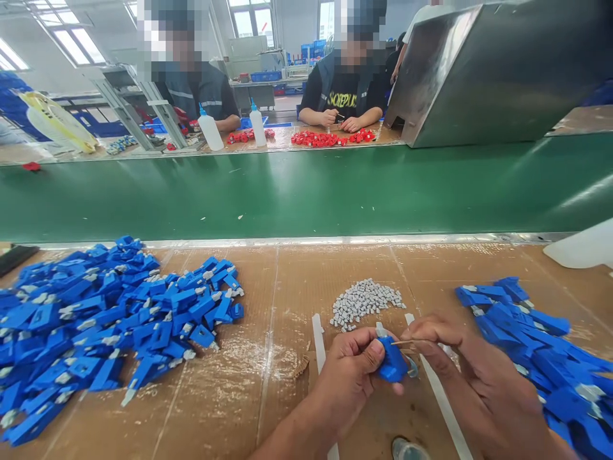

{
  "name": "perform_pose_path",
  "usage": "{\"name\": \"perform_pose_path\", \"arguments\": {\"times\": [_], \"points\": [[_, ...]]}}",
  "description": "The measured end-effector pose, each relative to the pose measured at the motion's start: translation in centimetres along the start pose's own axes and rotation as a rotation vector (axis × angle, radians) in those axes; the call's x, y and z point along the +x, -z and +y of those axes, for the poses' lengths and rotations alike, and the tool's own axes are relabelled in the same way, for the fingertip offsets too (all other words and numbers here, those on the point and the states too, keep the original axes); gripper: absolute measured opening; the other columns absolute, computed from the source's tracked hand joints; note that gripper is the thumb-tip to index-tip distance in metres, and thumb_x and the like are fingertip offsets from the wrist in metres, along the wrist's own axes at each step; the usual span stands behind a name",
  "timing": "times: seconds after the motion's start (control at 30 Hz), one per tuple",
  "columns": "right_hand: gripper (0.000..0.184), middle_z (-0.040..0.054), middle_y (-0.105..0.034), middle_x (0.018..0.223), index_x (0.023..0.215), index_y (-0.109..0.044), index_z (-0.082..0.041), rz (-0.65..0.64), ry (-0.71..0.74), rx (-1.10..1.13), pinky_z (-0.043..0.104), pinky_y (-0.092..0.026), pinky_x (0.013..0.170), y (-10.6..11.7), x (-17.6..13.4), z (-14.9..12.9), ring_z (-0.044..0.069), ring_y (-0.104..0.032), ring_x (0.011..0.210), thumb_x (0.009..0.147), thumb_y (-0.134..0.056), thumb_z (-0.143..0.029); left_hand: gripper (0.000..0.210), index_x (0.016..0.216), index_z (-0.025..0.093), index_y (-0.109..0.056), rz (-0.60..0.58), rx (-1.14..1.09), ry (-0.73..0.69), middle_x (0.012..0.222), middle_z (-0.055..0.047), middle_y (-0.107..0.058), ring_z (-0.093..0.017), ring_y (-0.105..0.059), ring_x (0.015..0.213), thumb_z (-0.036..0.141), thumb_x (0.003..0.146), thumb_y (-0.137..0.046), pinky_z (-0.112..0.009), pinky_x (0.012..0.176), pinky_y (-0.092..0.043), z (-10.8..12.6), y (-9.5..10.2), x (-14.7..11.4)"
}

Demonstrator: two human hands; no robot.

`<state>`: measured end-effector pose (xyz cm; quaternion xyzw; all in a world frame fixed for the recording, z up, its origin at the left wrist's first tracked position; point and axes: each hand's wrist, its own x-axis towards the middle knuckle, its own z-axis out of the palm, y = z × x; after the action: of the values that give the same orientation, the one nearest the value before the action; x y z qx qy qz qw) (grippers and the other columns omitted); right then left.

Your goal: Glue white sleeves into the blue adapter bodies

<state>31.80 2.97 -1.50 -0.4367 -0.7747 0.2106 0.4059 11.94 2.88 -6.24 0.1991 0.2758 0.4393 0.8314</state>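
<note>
Low in the frame, just right of centre, the left hand (352, 370) closes thumb and fingers around a small blue plastic part (393, 361), holding it up off the table (297, 300). Right beside it, the right hand (447, 348) pinches a thin stick (407, 342) between its fingertips, with the stick's tip lying against the top of the blue part. Just above the two hands, near the middle of the frame, a small heap of tiny grey pieces (364, 300) sits on the brown table surface. White strips (318, 342) lie flat on the table beside and beneath the hands. At the left of the frame spreads a broad pile of blue parts (96, 319) of the same kind, and a second pile of blue parts (536, 345) runs along the right edge, close to the right wrist. Beyond the table's far rim a green conveyor belt (306, 191) crosses the whole width of the frame. Across it, in the upper part of the frame, two other people sit at a further table with red parts (330, 137) scattered in front of them and two white squeeze bottles (209, 130) standing upright. A slanted metal housing (502, 70) fills the upper right corner.
</note>
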Motion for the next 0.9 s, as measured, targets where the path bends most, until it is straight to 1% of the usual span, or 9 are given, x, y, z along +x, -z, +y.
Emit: {"name": "perform_pose_path", "arguments": {"times": [0.07, 0.23, 0.3, 0.37, 0.47, 0.53, 0.63, 0.73, 0.9], "points": [[0.012, 0.0042, -0.075, 0.104, 0.111, -0.068, -0.030, 0.001, -0.058, 0.019, 0.032, -0.060, 0.084, 1.3, -0.5, -0.5, 0.024, -0.074, 0.097, 0.113, -0.059, -0.022, 0.048, 0.101, 0.010, -0.084, -0.031, -0.030, -0.011, 0.082, -0.009, -0.073, -0.015, -0.071, 0.073, 0.051, 0.080, -0.100, -0.020, 0.061, -0.056, 0.8, 0.1, -0.1], [0.016, 0.0065, -0.074, 0.098, 0.096, -0.076, -0.029, -0.357, -0.084, 0.079, 0.030, -0.064, 0.073, 3.3, -3.5, -2.6, 0.025, -0.074, 0.087, 0.110, -0.066, -0.029, 0.041, 0.101, 0.010, -0.085, 0.014, -0.098, -0.153, 0.092, -0.011, -0.081, -0.015, -0.078, 0.076, 0.037, 0.076, -0.105, -0.013, 0.057, -0.055, 4.4, 0.1, -0.5], [0.019, 0.0068, -0.076, 0.100, 0.099, -0.080, -0.029, -0.426, -0.116, 0.083, 0.030, -0.065, 0.074, 3.1, -4.7, -3.2, 0.024, -0.076, 0.087, 0.110, -0.065, -0.031, 0.037, 0.101, 0.010, -0.085, 0.051, -0.126, -0.214, 0.092, -0.011, -0.082, -0.015, -0.078, 0.077, 0.031, 0.076, -0.104, -0.013, 0.058, -0.056, 5.6, 0.2, -0.6], [0.013, 0.0060, -0.079, 0.105, 0.110, -0.082, -0.031, -0.413, -0.118, 0.043, 0.030, -0.065, 0.077, 2.7, -5.3, -3.3, 0.023, -0.078, 0.089, 0.109, -0.069, -0.033, 0.031, 0.101, 0.009, -0.085, 0.075, -0.155, -0.266, 0.091, -0.011, -0.082, -0.016, -0.078, 0.077, 0.024, 0.079, -0.101, -0.013, 0.058, -0.057, 6.5, 0.3, -0.6], [0.014, 0.0042, -0.081, 0.101, 0.117, -0.079, -0.032, -0.266, -0.128, -0.036, 0.031, -0.062, 0.073, 2.2, -4.3, -2.7, 0.023, -0.078, 0.086, 0.111, -0.067, -0.037, 0.013, 0.100, 0.009, -0.084, 0.160, -0.210, -0.337, 0.090, -0.011, -0.081, -0.016, -0.077, 0.075, 0.015, 0.088, -0.087, -0.015, 0.059, -0.059, 7.6, 0.9, -0.8], [0.017, 0.0035, -0.077, 0.092, 0.110, -0.076, -0.029, -0.243, -0.111, -0.101, 0.031, -0.057, 0.065, 1.4, -2.6, -1.9, 0.022, -0.073, 0.075, 0.115, -0.061, -0.036, 0.009, 0.099, 0.010, -0.082, 0.247, -0.275, -0.389, 0.089, -0.011, -0.080, -0.015, -0.076, 0.074, 0.012, 0.095, -0.075, -0.016, 0.059, -0.060, 8.5, 1.4, -0.8], [0.025, 0.0038, -0.070, 0.086, 0.101, -0.071, -0.024, -0.364, 0.008, -0.221, 0.031, -0.049, 0.062, -0.7, 0.7, -0.5, 0.020, -0.066, 0.070, 0.116, -0.051, -0.024, 0.018, 0.104, 0.012, -0.081, 0.346, -0.386, -0.447, 0.089, -0.010, -0.079, -0.013, -0.073, 0.071, 0.010, 0.101, -0.064, -0.016, 0.058, -0.059, 9.6, 2.2, -0.6], [0.028, 0.0056, -0.070, 0.087, 0.094, -0.072, -0.022, -0.459, 0.093, -0.296, 0.032, -0.046, 0.068, -3.6, 3.2, 0.6, 0.022, -0.066, 0.077, 0.110, -0.051, -0.013, 0.020, 0.107, 0.013, -0.080, 0.379, -0.426, -0.458, 0.086, -0.008, -0.077, -0.012, -0.071, 0.069, 0.009, 0.103, -0.061, -0.015, 0.057, -0.057, 10.0, 2.6, -0.4], [0.026, 0.0064, -0.071, 0.092, 0.095, -0.075, -0.020, -0.553, 0.103, -0.381, 0.032, -0.040, 0.067, -6.8, 5.1, 0.6, 0.022, -0.068, 0.078, 0.110, -0.055, -0.013, 0.018, 0.099, 0.010, -0.080, 0.393, -0.437, -0.454, 0.087, -0.010, -0.078, -0.013, -0.072, 0.069, 0.011, 0.104, -0.062, -0.016, 0.057, -0.057, 9.6, 2.7, -0.3]]}}
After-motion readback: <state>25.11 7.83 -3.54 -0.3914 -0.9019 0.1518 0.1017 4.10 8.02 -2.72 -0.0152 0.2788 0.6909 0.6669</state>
